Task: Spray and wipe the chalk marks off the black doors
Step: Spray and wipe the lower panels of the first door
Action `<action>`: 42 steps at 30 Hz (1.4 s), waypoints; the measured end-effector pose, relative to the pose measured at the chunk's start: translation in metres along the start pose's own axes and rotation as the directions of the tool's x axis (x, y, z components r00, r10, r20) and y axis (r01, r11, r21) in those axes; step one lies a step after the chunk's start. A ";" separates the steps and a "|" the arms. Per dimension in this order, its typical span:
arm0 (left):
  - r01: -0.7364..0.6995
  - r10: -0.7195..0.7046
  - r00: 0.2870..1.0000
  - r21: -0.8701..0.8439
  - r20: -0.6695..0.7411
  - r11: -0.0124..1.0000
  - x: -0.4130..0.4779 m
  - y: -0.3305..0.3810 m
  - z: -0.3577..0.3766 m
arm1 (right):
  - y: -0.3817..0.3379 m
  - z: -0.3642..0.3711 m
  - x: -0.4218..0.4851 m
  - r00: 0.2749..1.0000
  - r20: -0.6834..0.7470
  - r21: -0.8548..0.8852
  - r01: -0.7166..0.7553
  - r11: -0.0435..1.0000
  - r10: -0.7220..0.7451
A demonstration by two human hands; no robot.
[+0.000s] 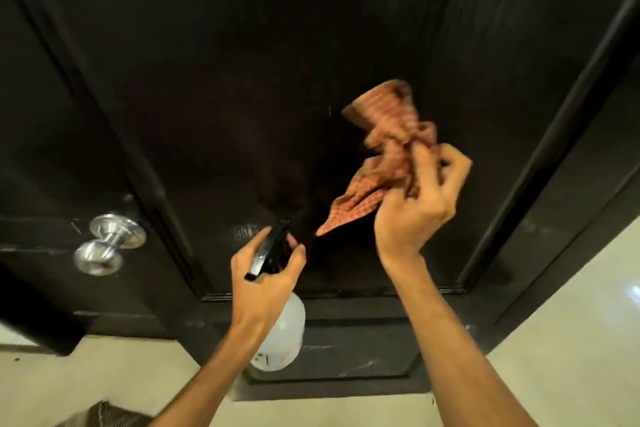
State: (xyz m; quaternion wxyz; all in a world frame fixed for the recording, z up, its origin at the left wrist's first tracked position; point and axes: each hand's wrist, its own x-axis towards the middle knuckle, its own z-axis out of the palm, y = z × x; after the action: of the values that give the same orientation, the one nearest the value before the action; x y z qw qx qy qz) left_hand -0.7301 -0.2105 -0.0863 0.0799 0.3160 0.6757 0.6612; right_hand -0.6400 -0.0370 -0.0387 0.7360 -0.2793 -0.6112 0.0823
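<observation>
Left hand (263, 274) grips white plastic spray bottle (280, 333), 6 o'clock; right hand (415, 198) pinches orange checked cloth (381, 149). Wipe step, I judge: next, press it flat on black door (242, 80).

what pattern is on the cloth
A red-orange and cream check, seen in the head view on the cloth the right hand grips.

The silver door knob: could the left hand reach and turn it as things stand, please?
Probably not to turn it: the left hand grips the spray bottle. The way itself looks free, with only bare door between hand and door knob.
</observation>
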 end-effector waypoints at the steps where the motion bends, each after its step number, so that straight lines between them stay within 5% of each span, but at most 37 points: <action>1: -0.019 0.019 1.000 0.001 0.012 1.000 0.004 0.008 0.003 | -0.003 0.002 0.011 0.993 -0.061 -0.028 -0.102 0.994 0.100; 3: -0.055 0.055 0.998 -0.001 0.040 0.999 0.009 0.022 0.006 | -0.011 0.011 0.006 0.997 0.004 -0.125 -0.070 0.990 0.071; 5: -0.063 0.064 0.997 -0.021 0.052 0.998 0.011 0.032 0.006 | -0.019 0.015 -0.010 0.948 0.262 -0.095 0.211 0.973 -0.181; 7: -0.039 0.041 0.998 -0.047 0.048 0.998 0.014 0.036 0.000 | -0.027 0.013 0.004 0.865 0.351 -0.030 0.392 0.919 -0.357; 10: -0.038 0.039 0.999 -0.044 0.030 0.998 0.017 0.038 -0.018 | -0.048 0.020 0.046 0.988 0.095 -0.006 0.123 0.992 -0.122; 12: -0.033 0.034 0.999 -0.019 0.009 0.999 0.017 0.037 -0.031 | -0.066 0.037 0.045 0.986 0.088 -0.044 0.143 0.989 -0.139; 13: -0.019 0.019 1.000 -0.008 -0.009 1.000 0.017 0.036 -0.039 | -0.071 0.046 0.028 0.936 0.200 -0.054 0.306 0.950 -0.290; 15: 0.003 -0.003 0.998 -0.003 -0.055 1.000 0.016 0.035 -0.056 | -0.072 0.056 -0.015 0.659 0.483 0.083 0.622 0.779 -0.577; 16: 0.013 -0.013 0.997 -0.009 -0.072 1.000 0.014 0.034 -0.067 | -0.072 0.056 -0.030 0.525 0.568 0.156 0.687 0.709 -0.634; 17: 0.023 -0.024 0.996 -0.018 -0.085 1.000 0.014 0.034 -0.075 | -0.072 0.054 -0.036 0.468 0.609 0.191 0.697 0.691 -0.640; 19: 0.031 -0.035 0.991 -0.031 -0.131 0.999 0.014 0.032 -0.095 | -0.084 0.060 -0.035 0.537 0.571 0.175 0.659 0.731 -0.621; 21: 0.051 -0.054 0.983 -0.024 -0.174 0.998 0.016 0.026 -0.117 | -0.101 0.074 -0.037 0.701 0.476 0.104 0.555 0.826 -0.531; 23: 0.093 -0.100 0.970 -0.041 -0.220 0.995 0.015 0.022 -0.131 | -0.110 0.086 -0.056 0.714 0.447 0.094 0.561 0.822 -0.539; 24: 0.121 -0.133 0.961 -0.063 -0.244 0.991 0.014 0.021 -0.140 | -0.111 0.089 -0.072 0.593 0.511 0.157 0.648 0.746 -0.623; 26: 0.133 -0.157 0.950 -0.102 -0.271 0.986 0.013 0.022 -0.160 | -0.117 0.089 -0.096 0.231 0.652 0.342 0.761 0.551 -0.722; 27: 0.123 -0.146 0.951 -0.101 -0.273 0.987 0.014 0.022 -0.169 | -0.124 0.093 -0.094 0.153 0.678 0.381 0.764 0.521 -0.719; 28: 0.113 -0.135 0.949 -0.094 -0.283 0.989 0.017 0.022 -0.179 | -0.138 0.101 -0.088 0.181 0.676 0.369 0.756 0.541 -0.714; 31: 0.069 -0.080 0.952 -0.048 -0.296 0.996 0.024 0.023 -0.205 | -0.189 0.134 -0.075 0.527 0.574 0.186 0.662 0.726 -0.627; 32: 0.060 -0.069 0.955 -0.039 -0.289 0.997 0.025 0.025 -0.210 | -0.200 0.140 -0.077 0.576 0.546 0.152 0.646 0.748 -0.608; 34: 0.054 -0.067 0.957 -0.052 -0.283 0.997 0.027 0.029 -0.223 | -0.199 0.147 -0.096 0.477 0.562 0.188 0.722 0.666 -0.676; 37: 0.056 -0.075 0.955 -0.075 -0.286 0.996 0.032 0.038 -0.240 | -0.189 0.135 -0.106 0.148 0.677 0.357 0.791 0.498 -0.721; 38: 0.053 -0.076 0.958 -0.090 -0.277 0.995 0.034 0.041 -0.244 | -0.196 0.138 -0.096 0.128 0.672 0.369 0.796 0.480 -0.729; 39: 0.046 -0.076 0.961 -0.118 -0.264 0.992 0.036 0.045 -0.247 | -0.208 0.142 -0.085 0.173 0.661 0.349 0.791 0.503 -0.730; 42: 0.047 -0.096 0.966 -0.201 -0.242 0.978 0.043 0.052 -0.248 | -0.251 0.170 -0.058 0.476 0.548 0.260 0.685 0.680 -0.688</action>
State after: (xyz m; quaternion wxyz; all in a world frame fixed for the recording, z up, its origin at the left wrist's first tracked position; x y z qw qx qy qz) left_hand -0.8775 -0.4008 0.0041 0.0481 0.1962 0.6239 0.7550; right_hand -0.8699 -0.2198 0.0571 0.4702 0.0323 -0.8719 -0.1328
